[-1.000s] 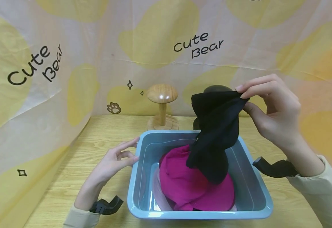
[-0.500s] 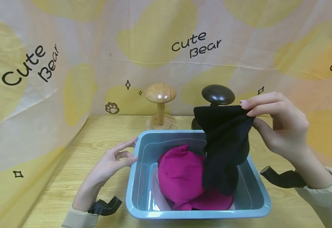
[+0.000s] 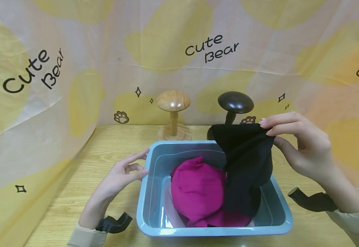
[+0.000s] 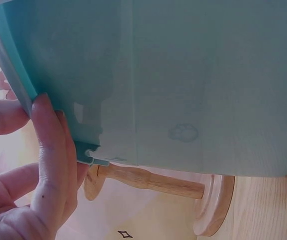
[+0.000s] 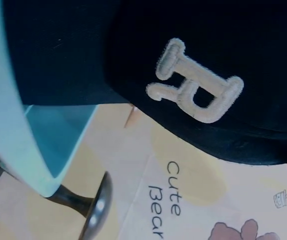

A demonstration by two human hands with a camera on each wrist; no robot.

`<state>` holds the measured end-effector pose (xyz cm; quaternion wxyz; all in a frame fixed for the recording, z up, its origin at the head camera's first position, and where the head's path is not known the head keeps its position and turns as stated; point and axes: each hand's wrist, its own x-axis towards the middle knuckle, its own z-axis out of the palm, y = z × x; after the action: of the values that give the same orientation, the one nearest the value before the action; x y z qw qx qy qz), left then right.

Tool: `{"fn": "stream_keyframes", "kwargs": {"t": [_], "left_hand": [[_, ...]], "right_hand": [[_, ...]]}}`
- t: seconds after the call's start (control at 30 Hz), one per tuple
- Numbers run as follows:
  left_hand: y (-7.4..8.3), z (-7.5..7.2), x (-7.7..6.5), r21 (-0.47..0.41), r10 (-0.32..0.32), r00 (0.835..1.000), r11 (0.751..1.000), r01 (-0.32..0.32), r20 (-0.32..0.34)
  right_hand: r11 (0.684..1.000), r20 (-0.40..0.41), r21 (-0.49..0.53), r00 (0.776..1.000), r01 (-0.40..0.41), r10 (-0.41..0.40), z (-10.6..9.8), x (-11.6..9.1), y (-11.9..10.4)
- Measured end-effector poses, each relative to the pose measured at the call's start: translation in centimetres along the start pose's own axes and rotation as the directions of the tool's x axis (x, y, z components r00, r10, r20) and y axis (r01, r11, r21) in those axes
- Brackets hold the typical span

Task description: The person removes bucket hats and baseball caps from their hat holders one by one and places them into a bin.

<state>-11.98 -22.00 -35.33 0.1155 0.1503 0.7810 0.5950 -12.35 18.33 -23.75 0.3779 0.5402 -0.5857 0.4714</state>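
Note:
My right hand (image 3: 306, 147) pinches the edge of a black cap (image 3: 248, 164) between thumb and fingers. The cap hangs down into a light blue plastic basin (image 3: 213, 232). In the right wrist view, the black cap (image 5: 73, 55) bears a cream embroidered letter R; there the hand is mostly out of sight. A magenta cap (image 3: 196, 192) lies in the basin, partly covered by the black one. Under it, a pale lilac piece (image 3: 170, 206) peeks out. At the basin's left rim, my left hand (image 3: 125, 175) grips the lip, as the left wrist view (image 4: 48, 165) shows.
Behind the basin stand a light wooden mushroom-shaped hat stand (image 3: 174, 103) and a dark brown one (image 3: 236, 103), its lower part behind the black cap. All rests on a wood-grain table (image 3: 114, 140), with a printed cloth (image 3: 148, 41) at the back and left.
My right hand has lowered the black cap deeper into the basin and moved it slightly right. The dark stand's top has come into sight. My left hand stays at the rim.

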Motion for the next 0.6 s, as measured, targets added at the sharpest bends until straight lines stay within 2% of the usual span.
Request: {"fn": "stream_keyframes", "kwargs": {"t": [0.17, 0.4, 0.6], "left_hand": [[0.0, 0.0, 0.0, 0.009, 0.005, 1.000, 1.000, -0.005, -0.001], [0.0, -0.1, -0.1, 0.009, -0.008, 1.000, 1.000, 0.008, -0.005], [0.0, 0.0, 0.1, -0.004, -0.014, 1.000, 1.000, 0.014, -0.005]], "right_hand": [[0.994, 0.075, -0.111, 0.997, -0.017, 0.026, 0.0, -0.3, -0.5], [0.970, 0.175, -0.244, 0.983, -0.017, 0.062, 0.9, -0.2, -1.0], [0.969, 0.270, -0.244, 0.962, 0.031, 0.038, 1.2, -0.5, -0.2]]}}
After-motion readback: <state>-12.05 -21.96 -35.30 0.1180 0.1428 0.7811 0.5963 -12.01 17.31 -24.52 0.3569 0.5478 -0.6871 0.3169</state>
